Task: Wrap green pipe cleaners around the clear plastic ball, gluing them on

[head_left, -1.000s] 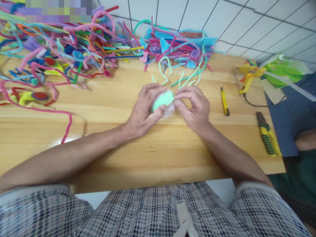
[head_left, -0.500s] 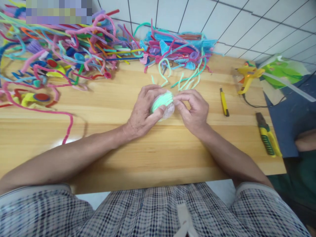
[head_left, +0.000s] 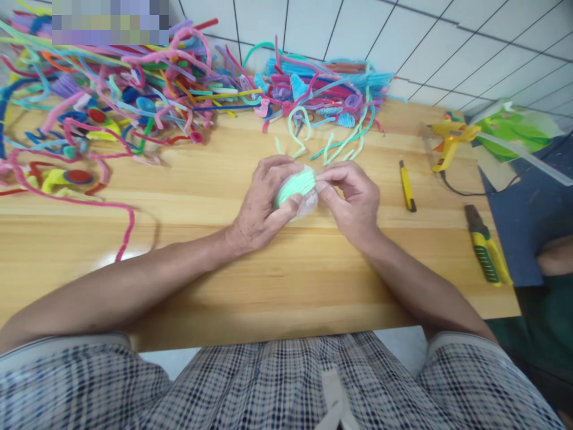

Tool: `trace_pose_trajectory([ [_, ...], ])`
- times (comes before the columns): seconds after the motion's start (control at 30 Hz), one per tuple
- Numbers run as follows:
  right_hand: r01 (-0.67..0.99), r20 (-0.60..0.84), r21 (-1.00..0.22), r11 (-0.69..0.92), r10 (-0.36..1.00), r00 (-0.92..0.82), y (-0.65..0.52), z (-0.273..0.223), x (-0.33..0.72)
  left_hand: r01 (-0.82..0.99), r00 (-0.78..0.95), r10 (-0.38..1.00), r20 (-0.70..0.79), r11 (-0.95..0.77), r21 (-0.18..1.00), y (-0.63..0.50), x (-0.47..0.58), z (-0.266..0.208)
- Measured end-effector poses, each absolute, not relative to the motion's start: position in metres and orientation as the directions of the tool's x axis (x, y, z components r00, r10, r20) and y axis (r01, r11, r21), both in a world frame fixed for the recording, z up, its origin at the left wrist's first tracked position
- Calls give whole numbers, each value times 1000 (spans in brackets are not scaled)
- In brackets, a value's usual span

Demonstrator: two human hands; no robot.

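Note:
Between my hands, above the wooden table [head_left: 286,269], is a rounded piece [head_left: 296,186] covered partly in rows of mint-green pipe cleaner, with a clear, whitish part showing at its lower right. My left hand [head_left: 264,203] wraps round it from the left, thumb pressed across the front. At its right edge my right hand [head_left: 353,197] pinches with thumb and forefinger; whatever lies between those fingertips is too small to make out. Just beyond the hands lie loose mint-green pipe cleaners [head_left: 342,146].
Heaped pipe cleaners [head_left: 147,89] of many colours fill the back left, with a bundled pile [head_left: 313,89] by the tiled wall. At right lie a yellow utility knife [head_left: 407,186], a yellow glue gun [head_left: 452,140] with its cord, and yellow-green pliers [head_left: 483,245]. Another person's arm [head_left: 555,255] shows far right.
Both hands keep nearly the same hold on the rounded piece. The view has shifted very slightly; nothing has been let go or picked up.

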State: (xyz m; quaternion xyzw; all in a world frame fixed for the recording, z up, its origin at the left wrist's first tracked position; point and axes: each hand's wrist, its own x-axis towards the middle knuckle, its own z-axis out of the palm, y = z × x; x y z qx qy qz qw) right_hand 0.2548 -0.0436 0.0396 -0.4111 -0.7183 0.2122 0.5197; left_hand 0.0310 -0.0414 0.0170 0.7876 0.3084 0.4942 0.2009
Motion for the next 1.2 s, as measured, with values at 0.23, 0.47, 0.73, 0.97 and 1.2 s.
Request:
trace_pose_trajectory([
  [0.23, 379, 577, -727, 572, 809, -114, -41, 42, 258, 331, 371, 704, 606, -710, 622, -41, 31, 11],
  [0.47, 442, 614, -656, 612, 773, -159, -42, 45, 258, 293, 403, 735, 546, -669, 683, -42, 29, 21],
  [0.73, 506, 680, -526, 684, 695, -232, -44, 46, 259, 286, 377, 753, 539, -648, 706, -41, 27, 21],
  [0.97, 549, 677, -409, 729, 646, -354, -46, 36, 262, 265, 314, 772, 553, -631, 729, -35, 27, 14],
  [1.2, 545, 674, -427, 721, 656, -340, -43, 30, 266, 238, 339, 732, 591, -674, 699, -34, 28, 6],
])
